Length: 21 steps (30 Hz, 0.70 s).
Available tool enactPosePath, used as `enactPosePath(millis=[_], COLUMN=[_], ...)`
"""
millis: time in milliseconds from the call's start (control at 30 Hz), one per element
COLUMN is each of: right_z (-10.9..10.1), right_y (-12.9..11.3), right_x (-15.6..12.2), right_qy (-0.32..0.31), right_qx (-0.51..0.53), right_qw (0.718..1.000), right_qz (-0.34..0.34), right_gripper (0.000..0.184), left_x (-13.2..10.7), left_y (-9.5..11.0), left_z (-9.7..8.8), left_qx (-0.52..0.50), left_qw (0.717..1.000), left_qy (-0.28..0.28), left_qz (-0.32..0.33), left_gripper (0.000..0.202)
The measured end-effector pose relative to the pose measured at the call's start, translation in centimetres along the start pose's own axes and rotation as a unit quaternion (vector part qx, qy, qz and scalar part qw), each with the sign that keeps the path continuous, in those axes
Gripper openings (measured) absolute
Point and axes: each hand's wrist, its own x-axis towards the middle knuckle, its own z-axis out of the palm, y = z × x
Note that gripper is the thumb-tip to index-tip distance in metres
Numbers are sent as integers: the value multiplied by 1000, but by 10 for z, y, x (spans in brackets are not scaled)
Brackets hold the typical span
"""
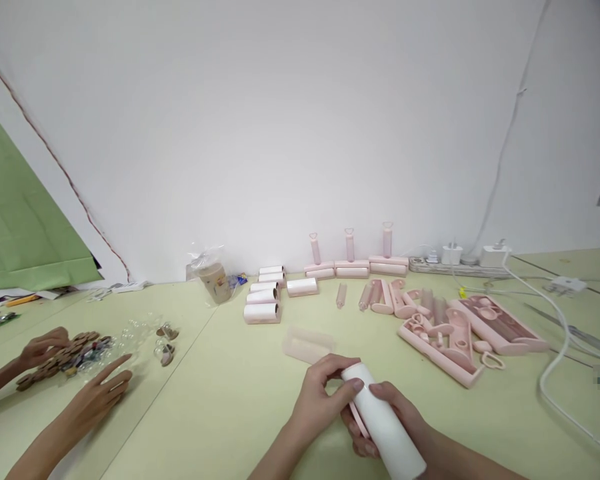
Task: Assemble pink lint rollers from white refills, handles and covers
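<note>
At far left, small corks (55, 360) are handled by a co-worker's hands (100, 393). Low at centre, a white roll (385, 427) (tilted above the table (230, 400)) is gripped by the left hand (323, 393) and right hand (390, 417). Pink parts (450, 327) lie further right.

Both forearms come in low at bottom centre, angled toward each other. Left hand (323, 393) curled, fingertips and thumb pinched at the top. Right hand (395, 417) wrapped underneath, fingers closed, thumb across.
</note>
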Motion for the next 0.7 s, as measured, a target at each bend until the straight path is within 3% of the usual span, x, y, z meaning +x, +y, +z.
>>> enactPosePath(millis=[133,233,300,367,433,500,600,633,700], right_z=[5,7,9,11,14,20,32,35,38], right_y=[-1,-20,-42,-63,-78,-82,-78,-76,-75], right_x=[0,5,6,2,-8,-21,-34,-35,-34], right_qy=[48,93,146,190,203,188,135,120,101], right_qx=[-13,-41,-100,-212,-369,-545,-747,-784,-824], right_qw=[999,995,984,947,868,749,545,492,426], right_qz=[3,21,-28,-146,-264,-327,-357,-358,-359], right_gripper=[42,49,45,41,43,44,50,52,55], left_x=[0,3,8,13,20,25,30,30,28], left_y=[-2,-1,3,12,22,29,30,27,19], left_z=[1,-2,-4,0,10,24,44,48,52], left_qx=[-48,-120,-182,-270,-367,-449,-527,-541,-559], left_qw=[999,989,969,936,898,863,825,814,798], left_qy=[3,72,156,217,228,200,149,144,146], left_qz=[-25,-53,-58,-65,-88,-116,-142,-152,-173], left_gripper=[26,28,29,29,28,28,31,31,30])
